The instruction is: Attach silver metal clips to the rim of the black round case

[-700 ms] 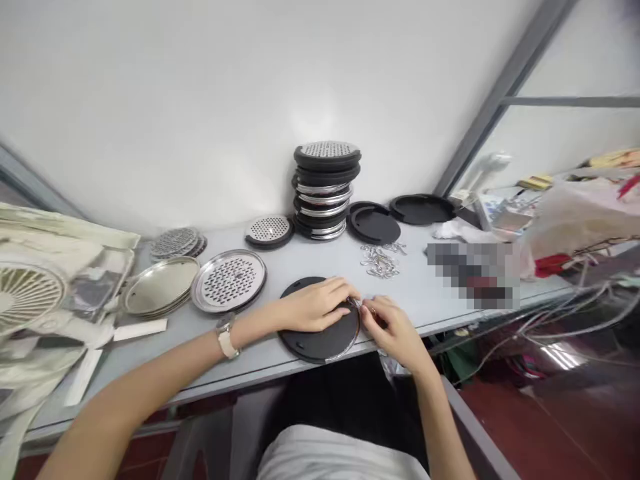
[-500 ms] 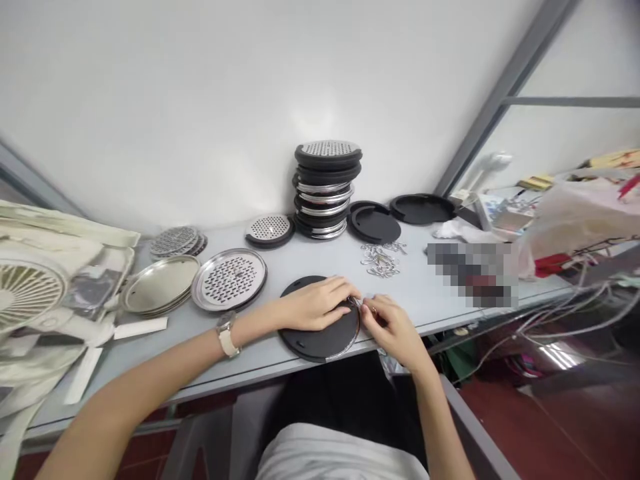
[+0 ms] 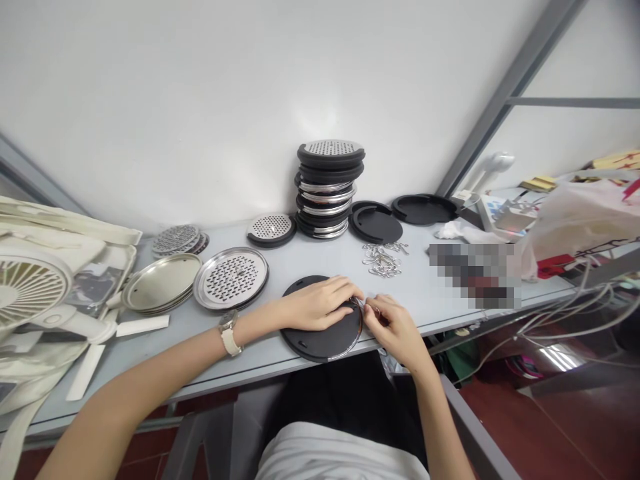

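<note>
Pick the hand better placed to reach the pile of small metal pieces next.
Probably the right hand: the small metal pieces lie just beyond it, while the left hand is farther off, lying across the black disc.

parts fill a bench [image 3: 420, 283] in batches at what appears to be a small workshop. beyond the left hand [image 3: 323, 305] and right hand [image 3: 399, 330], a tall stack of perforated discs and black rims [image 3: 330, 177] rises before a white wall [image 3: 200, 100], with loose metal clips [image 3: 384, 260] nearer the grip. left of it lie a broad grater-like disc [image 3: 230, 277] and piled round plates [image 3: 163, 283]; far right, a plastic bag [image 3: 585, 213] rests beside clutter [image 3: 517, 217].
</note>
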A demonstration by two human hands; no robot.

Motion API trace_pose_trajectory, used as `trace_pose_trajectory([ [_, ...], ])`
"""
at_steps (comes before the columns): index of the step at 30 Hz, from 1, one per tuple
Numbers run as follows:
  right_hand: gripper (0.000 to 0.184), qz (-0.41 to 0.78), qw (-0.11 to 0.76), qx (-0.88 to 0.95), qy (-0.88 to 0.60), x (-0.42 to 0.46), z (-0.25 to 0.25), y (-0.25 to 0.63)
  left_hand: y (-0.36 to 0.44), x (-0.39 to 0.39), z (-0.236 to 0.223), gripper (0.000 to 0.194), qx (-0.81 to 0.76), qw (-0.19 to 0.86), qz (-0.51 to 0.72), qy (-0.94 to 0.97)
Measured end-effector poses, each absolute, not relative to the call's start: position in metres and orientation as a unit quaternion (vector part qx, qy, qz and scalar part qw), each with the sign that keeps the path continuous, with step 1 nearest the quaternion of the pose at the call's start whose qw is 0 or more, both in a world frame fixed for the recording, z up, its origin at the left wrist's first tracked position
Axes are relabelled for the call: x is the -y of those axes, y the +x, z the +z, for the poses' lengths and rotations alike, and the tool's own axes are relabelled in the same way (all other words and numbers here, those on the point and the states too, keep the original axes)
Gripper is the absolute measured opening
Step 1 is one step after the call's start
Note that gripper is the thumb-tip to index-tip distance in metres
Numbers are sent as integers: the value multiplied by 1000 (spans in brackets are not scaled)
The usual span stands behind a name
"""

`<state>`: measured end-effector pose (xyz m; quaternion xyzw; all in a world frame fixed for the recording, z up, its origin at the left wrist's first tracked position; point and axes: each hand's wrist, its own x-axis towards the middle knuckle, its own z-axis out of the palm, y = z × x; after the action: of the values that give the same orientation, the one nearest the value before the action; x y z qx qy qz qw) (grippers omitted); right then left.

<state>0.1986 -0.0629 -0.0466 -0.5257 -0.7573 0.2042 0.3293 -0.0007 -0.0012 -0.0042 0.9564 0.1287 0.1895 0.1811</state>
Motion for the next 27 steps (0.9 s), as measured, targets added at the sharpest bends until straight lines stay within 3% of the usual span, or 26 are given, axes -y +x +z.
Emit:
trace_pose_trajectory([
  [27, 34, 194, 330, 762, -523, 62, -46, 199, 0, 4, 1, 26, -141, 184, 173, 957],
])
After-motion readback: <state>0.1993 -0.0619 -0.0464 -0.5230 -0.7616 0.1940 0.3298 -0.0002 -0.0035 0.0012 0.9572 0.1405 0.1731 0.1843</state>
